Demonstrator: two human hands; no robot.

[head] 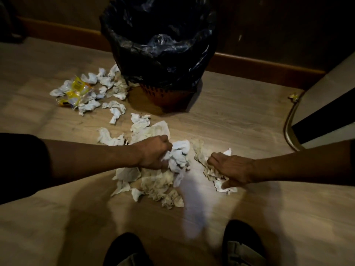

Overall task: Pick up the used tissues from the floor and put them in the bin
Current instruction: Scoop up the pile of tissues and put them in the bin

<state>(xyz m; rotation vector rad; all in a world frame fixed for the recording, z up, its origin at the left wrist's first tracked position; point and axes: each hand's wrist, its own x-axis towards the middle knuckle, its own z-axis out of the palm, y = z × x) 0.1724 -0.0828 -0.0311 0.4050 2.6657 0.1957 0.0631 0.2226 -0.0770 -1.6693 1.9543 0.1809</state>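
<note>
Tissues (178, 156) are bunching in my left hand (155, 153); my right hand (229, 169) is pinching a stained one (201, 156). Loose wads risk dropping short of the bin (159, 60).

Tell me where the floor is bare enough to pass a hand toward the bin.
Bare floor runs right of the bin, ahead of the right hand. Left of the bin, tissues and a yellow wrapper crowd it; more surround the left hand.

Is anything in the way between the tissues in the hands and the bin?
Nothing solid. The left hand and right hand each clutch tissues on the floor. Between them and the bin lie only more loose tissues; the bin's top is open, lined with a black bag.
</note>
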